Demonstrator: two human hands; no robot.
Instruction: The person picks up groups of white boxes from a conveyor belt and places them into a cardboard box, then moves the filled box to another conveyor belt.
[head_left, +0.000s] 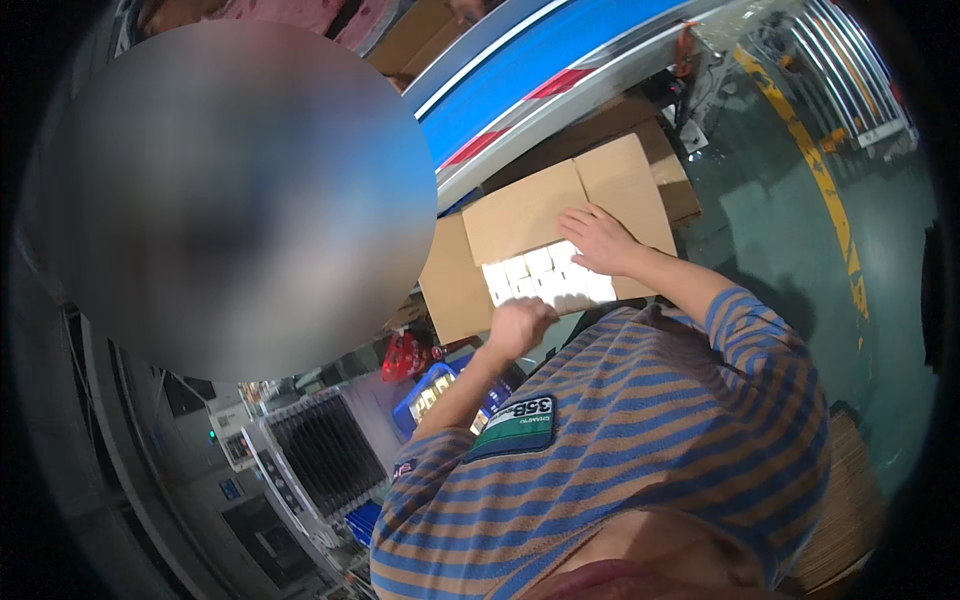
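Observation:
An open brown cardboard carton point(520, 210) lies ahead of my striped shirt, its flaps spread outward. Rows of small white boxes point(535, 275) fill it. My right hand point(598, 240) lies flat with fingers spread on the far right of the white boxes. My left hand point(520, 325) is curled into a fist at the near left edge of the rows, touching them. Nothing shows inside the fist.
A blue conveyor belt point(540, 75) with grey rails runs diagonally behind the carton. Below my left arm sit a blue crate point(432, 392) of small parts and a red object point(405, 355). A grey machine with a black ribbed panel point(320, 450) stands lower left. A yellow line point(820, 180) crosses the green floor.

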